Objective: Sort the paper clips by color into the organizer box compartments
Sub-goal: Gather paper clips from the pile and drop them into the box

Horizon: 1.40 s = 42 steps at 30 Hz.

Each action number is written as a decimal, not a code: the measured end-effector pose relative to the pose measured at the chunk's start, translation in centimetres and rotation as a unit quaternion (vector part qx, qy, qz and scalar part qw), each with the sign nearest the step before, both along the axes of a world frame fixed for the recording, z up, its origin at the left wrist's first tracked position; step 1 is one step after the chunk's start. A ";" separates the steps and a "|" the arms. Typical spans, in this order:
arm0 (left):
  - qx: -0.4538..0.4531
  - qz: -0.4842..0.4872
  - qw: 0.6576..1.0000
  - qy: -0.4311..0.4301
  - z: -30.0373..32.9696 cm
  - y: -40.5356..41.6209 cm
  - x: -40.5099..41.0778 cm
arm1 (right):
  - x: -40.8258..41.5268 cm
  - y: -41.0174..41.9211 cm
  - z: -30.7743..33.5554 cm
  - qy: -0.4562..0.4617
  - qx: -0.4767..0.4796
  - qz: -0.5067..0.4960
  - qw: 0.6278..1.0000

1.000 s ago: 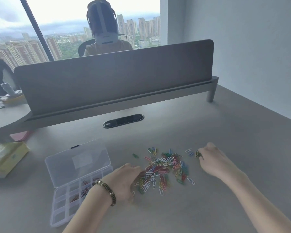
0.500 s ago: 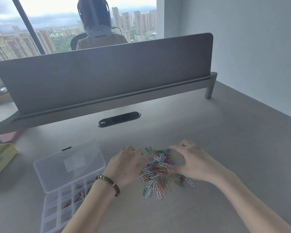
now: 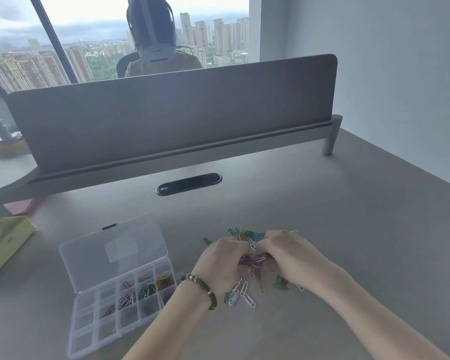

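Note:
A pile of coloured paper clips (image 3: 244, 291) lies on the grey desk, bunched between my two hands. My left hand (image 3: 220, 263), with a beaded bracelet on the wrist, cups the pile from the left with curled fingers. My right hand (image 3: 290, 257) cups it from the right, fingers curled into the clips. The hands nearly meet over the heap and hide much of it. To the left, the clear organizer box (image 3: 89, 331) stands open, lid (image 3: 112, 252) tilted back. Red, green, orange and white clips sit in a few of its compartments.
A yellow box (image 3: 4, 242) sits at the left edge. A grey divider panel (image 3: 172, 118) runs across the back of the desk, with a black cable port (image 3: 189, 183) in front of it. Another person sits beyond the panel. A wall stands to the right.
Both hands have swept inward and now gather the scattered clips into a tighter heap between them. The view has shifted slightly.

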<state>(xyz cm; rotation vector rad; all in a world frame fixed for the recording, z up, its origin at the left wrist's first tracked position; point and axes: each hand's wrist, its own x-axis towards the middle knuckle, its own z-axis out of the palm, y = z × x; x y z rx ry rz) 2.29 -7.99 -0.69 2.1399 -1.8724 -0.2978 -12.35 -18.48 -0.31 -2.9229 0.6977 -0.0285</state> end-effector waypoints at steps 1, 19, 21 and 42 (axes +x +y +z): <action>-0.004 0.002 1.000 -0.001 0.0 -0.1 -0.1 | -0.1 -0.2 -0.2 0.002 -0.009 -0.006 1.000; -0.097 0.113 0.982 0.113 3.9 2.6 1.5 | -2.0 -2.2 1.6 -0.108 0.024 -0.132 0.985; -0.109 0.137 0.976 0.133 4.9 4.1 2.8 | -1.4 -1.1 2.9 -0.140 0.060 -0.131 0.980; -0.183 0.329 0.916 0.140 1.6 18.7 11.0 | 15.7 13.9 3.2 -0.139 0.303 0.051 0.941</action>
